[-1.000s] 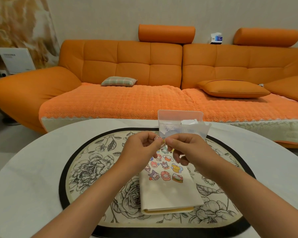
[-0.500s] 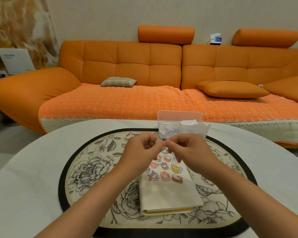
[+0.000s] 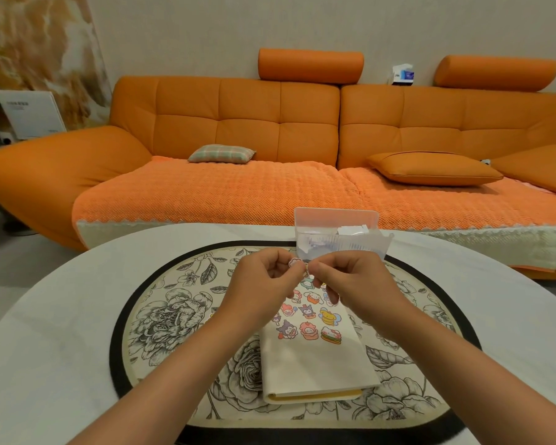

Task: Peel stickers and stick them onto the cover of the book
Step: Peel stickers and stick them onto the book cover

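Both forearms reach in from the near edge of the table and meet over the far end of the book (image 3: 315, 358). The left hand (image 3: 264, 284) is curled, with its thumb and forefinger pinching a small sticker (image 3: 295, 262), pinkish and scalloped, held up just above the cover. The right hand (image 3: 357, 281) mirrors it, knuckles up and fingers curled. Its thumb and forefinger pinch the right edge of the same small piece. The spot is too small to tell whether they hold the sticker's face or a backing. The 2 hands touch at the fingertips.

1 book lies closed on the oval floral mat (image 3: 174, 316), cream cover up, spine towards the person. The far half of the cover carries cartoon stickers (image 3: 308, 330) set in rows. About 10 show, and the hands hide part of the far rows. 1 clear plastic box (image 3: 334, 216) stands just beyond the hands at the mat's far rim, with white paper scraps inside.

The mat lies on 1 round white table (image 3: 45, 316). Behind it stands an orange sofa (image 3: 238, 123) with 2 bolster headrests (image 3: 310, 65), 1 small plaid pillow (image 3: 222, 154) and 2 orange cushions (image 3: 430, 168). 1 small blue and white carton (image 3: 403, 73) stands on the sofa back.
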`<state>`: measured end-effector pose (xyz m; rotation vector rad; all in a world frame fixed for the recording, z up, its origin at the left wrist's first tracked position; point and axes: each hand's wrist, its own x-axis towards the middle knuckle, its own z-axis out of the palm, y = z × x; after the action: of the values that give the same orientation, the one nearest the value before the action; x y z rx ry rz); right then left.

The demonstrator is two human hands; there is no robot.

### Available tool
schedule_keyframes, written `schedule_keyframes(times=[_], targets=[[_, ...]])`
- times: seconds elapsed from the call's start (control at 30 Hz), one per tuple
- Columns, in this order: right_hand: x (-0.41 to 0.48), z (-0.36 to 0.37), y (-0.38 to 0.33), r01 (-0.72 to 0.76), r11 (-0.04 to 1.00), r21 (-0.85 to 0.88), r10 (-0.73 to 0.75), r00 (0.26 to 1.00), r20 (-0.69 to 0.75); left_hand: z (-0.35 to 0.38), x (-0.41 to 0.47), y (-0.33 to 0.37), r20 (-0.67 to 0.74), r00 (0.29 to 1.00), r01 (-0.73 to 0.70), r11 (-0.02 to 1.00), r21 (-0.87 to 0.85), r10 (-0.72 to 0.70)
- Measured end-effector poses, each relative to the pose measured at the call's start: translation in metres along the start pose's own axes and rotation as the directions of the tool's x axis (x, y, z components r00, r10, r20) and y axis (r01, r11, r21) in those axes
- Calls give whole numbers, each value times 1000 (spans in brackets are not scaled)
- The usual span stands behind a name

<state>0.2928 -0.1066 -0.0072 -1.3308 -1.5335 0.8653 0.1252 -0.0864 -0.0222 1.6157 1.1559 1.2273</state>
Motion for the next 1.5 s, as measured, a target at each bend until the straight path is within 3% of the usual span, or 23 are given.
schedule_keyframes(times=[0.83,1.07,1.3,1.5], targets=[[-2,1,3,111,979,-169,-112,994,1,1,-1,-1,28,999,-18,999,36,17],[-3,6,7,117,972,-202,-126,991,-33,4,-3,-5,-33,998,-44,996,79,47],[-1,3,-1,-31,996,87,32,999,-13,2,-2,-3,-36,999,-36,999,16,36],[-2,0,-4,-29,1000,-5,29,1000,-4,0,-2,-3,-8,998,-60,996,60,61]])
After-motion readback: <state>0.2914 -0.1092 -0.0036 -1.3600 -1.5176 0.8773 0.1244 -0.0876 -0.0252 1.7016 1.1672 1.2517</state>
